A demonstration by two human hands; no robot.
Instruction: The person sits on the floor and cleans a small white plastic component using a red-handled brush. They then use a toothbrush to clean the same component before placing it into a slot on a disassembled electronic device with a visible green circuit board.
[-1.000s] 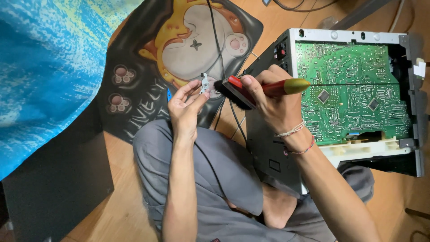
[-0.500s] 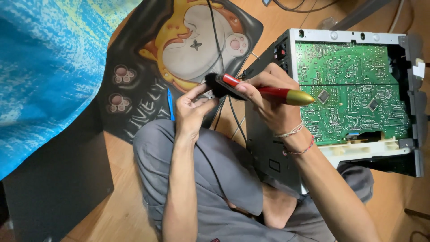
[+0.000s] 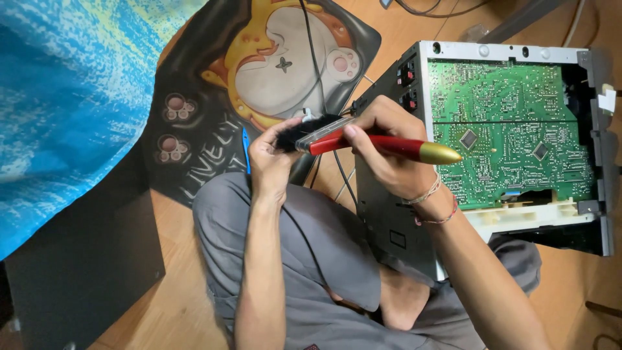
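Right hand (image 3: 389,152) holds a red brush (image 3: 382,146) by its handle, grip closed, black bristles against a small part, mostly hidden, pinched in the left hand (image 3: 272,155), over the lap. Brush looks light, stiff handle, soft bristles; best held mid-handle. Open chassis with green circuit board (image 3: 512,129) at 3 o'clock; printed mat (image 3: 214,116) at 11.

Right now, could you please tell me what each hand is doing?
Left hand: closed on something small, hidden by bristles.
Right hand: closed on the red-handled, gold-tipped brush.
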